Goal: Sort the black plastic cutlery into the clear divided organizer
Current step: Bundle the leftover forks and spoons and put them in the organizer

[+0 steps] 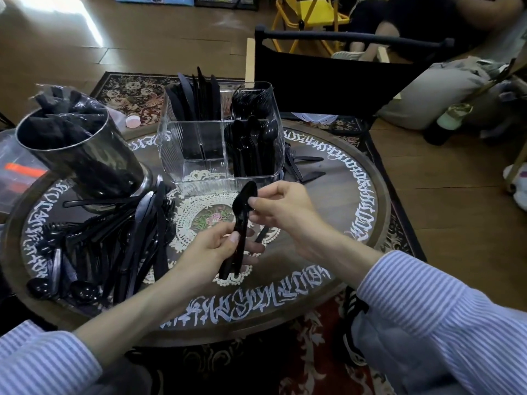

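Left of the organizer (pixel 222 132), a cutlery pile (pixel 114 240) lies on the table (pixel 328 212) before a steel cup (pixel 82 149). In front of the organizer, the left hand (pixel 211 252) grips spoons (pixel 241 223) by their handles; the right hand (pixel 282 203) pinches the top bowl.

glossy black plastic spoon (pixel 244 201) in my grip, clear ribbed plastic organizer (pixel 199 155), shiny metal canister (pixel 94 163), painted wood counter (pixel 336 212).

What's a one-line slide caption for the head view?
Both hands hold black spoons in front of the clear organizer, with loose cutlery piled on the round table.
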